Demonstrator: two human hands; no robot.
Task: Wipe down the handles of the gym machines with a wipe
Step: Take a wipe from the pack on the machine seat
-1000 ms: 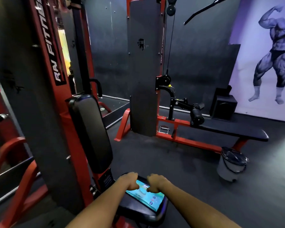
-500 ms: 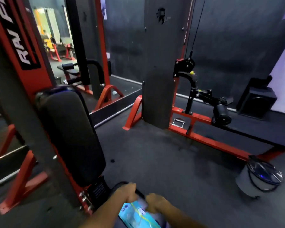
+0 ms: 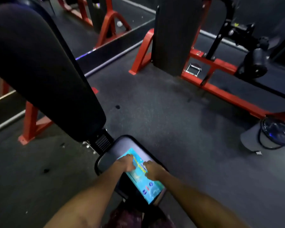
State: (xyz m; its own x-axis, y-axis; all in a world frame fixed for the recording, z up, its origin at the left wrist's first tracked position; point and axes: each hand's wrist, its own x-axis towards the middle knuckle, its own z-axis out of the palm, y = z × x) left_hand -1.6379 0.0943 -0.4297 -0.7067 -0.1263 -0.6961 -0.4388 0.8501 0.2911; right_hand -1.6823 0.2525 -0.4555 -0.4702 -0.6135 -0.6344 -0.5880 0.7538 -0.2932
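A light-blue wipe pack (image 3: 148,190) lies flat on the black seat (image 3: 105,162) of a red-framed machine, low in the middle of the head view. My left hand (image 3: 127,164) and my right hand (image 3: 152,170) are both on the pack's far half, side by side, knuckles up and fingers curled down, pinching at its top face. No loose wipe shows. A small metal cable handle (image 3: 193,69) rests on the red base of the machine across the floor.
The machine's big black back pad (image 3: 44,71) rises at the left, close to my head. A red-framed cable machine (image 3: 220,89) with a black roller pad (image 3: 255,63) stands at the right back. A grey lidded bucket (image 3: 276,134) sits on the dark floor at right.
My view has tipped downward and drawn nearer to the seat. Both hands have stayed on the wipe pack, fingers still working at its top.
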